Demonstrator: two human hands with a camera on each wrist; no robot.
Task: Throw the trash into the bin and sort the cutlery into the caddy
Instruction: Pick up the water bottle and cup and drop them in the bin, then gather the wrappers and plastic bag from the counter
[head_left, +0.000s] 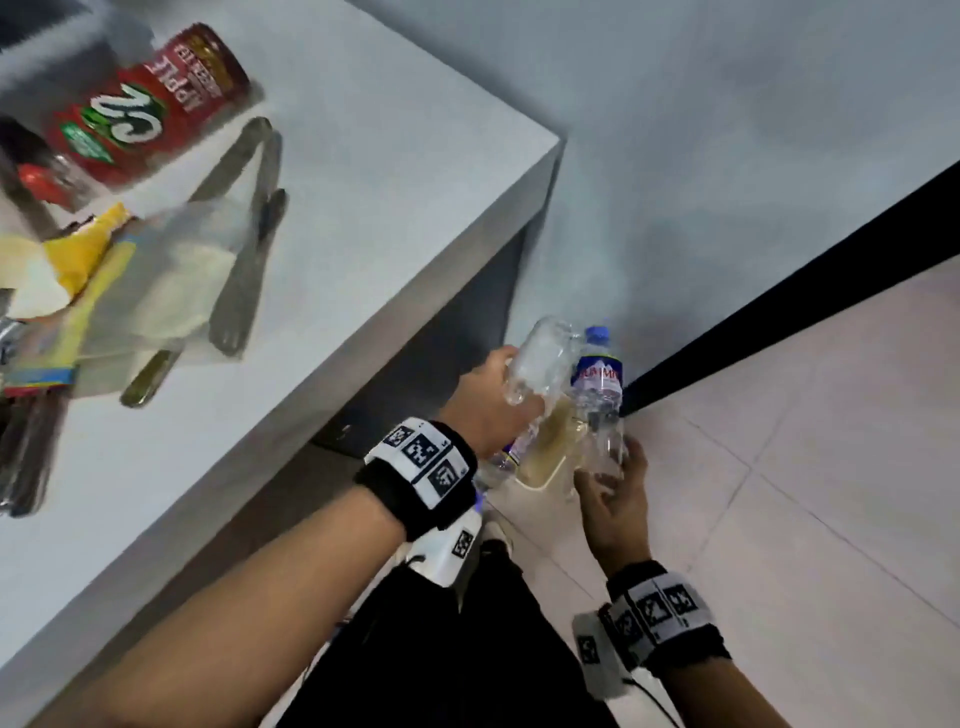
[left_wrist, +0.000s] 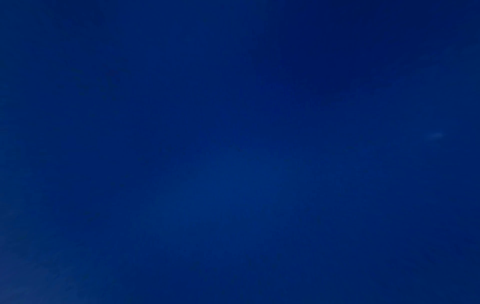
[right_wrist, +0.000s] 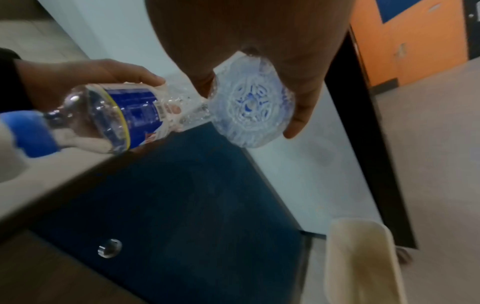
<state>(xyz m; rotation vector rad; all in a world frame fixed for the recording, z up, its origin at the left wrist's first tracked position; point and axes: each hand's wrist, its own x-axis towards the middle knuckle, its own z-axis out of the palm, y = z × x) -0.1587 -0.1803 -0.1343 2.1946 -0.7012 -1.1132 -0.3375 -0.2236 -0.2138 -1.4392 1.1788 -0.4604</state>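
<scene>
Both hands are seen gripping bottles in the head view: left hand (head_left: 488, 400) around a tilted clear bottle (head_left: 540, 364), right hand (head_left: 615, 499) around an upright labelled bottle (head_left: 597, 384), above the cream bin (head_left: 545, 467) beside the table corner (head_left: 540, 150). Cutlery (head_left: 249, 249) lies on the table. Left wrist view: solid blue, nothing discernible. Right wrist view: both grips confirmed; bin rim (right_wrist: 363, 257) below.

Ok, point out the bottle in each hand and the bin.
Left hand's bottle (right_wrist: 122, 117), right wrist view, on its blue label.
Right hand's bottle (head_left: 597, 376), head view, on its white label below the blue cap.
Bin (right_wrist: 363, 261), right wrist view, on its cream inner wall.
</scene>
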